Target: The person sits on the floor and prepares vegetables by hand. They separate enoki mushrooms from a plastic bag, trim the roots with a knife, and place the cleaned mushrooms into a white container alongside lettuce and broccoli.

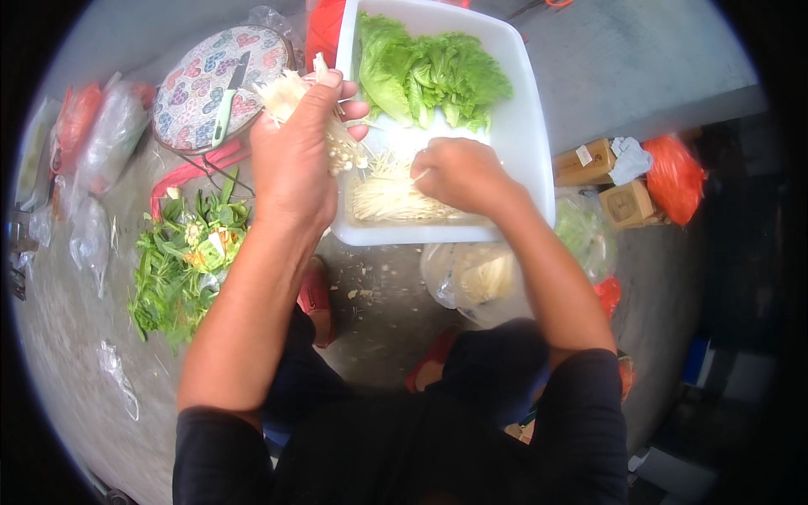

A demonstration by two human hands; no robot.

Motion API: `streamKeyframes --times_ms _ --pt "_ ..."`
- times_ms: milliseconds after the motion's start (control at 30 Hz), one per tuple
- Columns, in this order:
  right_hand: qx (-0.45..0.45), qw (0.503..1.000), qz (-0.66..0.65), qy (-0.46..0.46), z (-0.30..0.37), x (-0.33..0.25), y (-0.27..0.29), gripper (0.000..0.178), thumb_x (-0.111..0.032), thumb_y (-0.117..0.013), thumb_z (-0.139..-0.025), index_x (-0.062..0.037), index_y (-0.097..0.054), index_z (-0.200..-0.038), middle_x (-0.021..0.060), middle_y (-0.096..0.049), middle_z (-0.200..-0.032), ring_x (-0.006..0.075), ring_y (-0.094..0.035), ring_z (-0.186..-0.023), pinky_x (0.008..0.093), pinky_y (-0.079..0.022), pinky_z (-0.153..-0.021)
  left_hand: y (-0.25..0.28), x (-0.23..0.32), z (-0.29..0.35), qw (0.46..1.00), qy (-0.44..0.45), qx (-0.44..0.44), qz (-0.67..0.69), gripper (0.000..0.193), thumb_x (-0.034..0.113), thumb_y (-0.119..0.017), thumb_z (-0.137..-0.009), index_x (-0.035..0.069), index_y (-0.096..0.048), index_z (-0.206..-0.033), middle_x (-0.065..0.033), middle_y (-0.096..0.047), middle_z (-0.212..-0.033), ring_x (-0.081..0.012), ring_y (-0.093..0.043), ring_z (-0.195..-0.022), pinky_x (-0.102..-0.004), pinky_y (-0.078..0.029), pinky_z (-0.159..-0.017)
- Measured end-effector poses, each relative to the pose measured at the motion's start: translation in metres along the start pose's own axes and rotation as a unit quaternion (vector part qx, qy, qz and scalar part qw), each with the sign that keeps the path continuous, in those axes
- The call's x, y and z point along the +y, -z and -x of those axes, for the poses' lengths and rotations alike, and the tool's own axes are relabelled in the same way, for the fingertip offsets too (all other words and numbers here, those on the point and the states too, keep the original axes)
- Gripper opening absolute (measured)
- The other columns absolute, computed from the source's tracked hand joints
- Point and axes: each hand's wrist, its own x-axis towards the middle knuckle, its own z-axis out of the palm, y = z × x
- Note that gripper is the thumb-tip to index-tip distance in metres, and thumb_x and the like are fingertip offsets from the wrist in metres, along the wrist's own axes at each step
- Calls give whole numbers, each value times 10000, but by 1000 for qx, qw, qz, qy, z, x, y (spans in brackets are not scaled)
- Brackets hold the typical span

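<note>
My left hand (296, 156) is closed round a bunch of enoki mushrooms (284, 94), held at the left rim of a white plastic tub (530, 168). Over the near part of the tub, my right hand (459, 175) has its fingers curled together, with a few thin pale enoki strands at the fingertips. Below it lies a pile of loose enoki mushrooms (391, 200) along the tub's near side. Green lettuce leaves (429, 71) fill the far part of the tub.
A round patterned stool (189, 84) at the left carries a knife (227, 109) with a pale green handle. Vegetable scraps (181, 261) lie on the floor beside my left forearm. Clear bags (475, 273) stand under the tub's near right side. Cardboard boxes (627, 204) and a red bag (673, 178) sit at the right.
</note>
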Motion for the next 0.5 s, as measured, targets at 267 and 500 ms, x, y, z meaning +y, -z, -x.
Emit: streamKeyframes --times_ms 267,500 --pt "6 997 27 74 0 3 1 152 -188 -618 -774 -126 -657 -908 94 -598 -894 279 -578 -894 393 -458 -761 -6 -3 2 999 20 -39 -6 251 160 -629 -839 -5 -553 -1013 -99 -615 -901 -173 -605 -780 -281 -511 -634" --pt "-90 991 75 -63 40 31 20 198 -143 -636 -751 -107 -671 -943 112 -634 -954 281 -593 -901 372 -466 -800 -6 -6 0 996 52 -62 -37 263 160 -630 -840 -8 -550 -1025 -96 -615 -909 -168 -603 -791 -276 -510 -642"
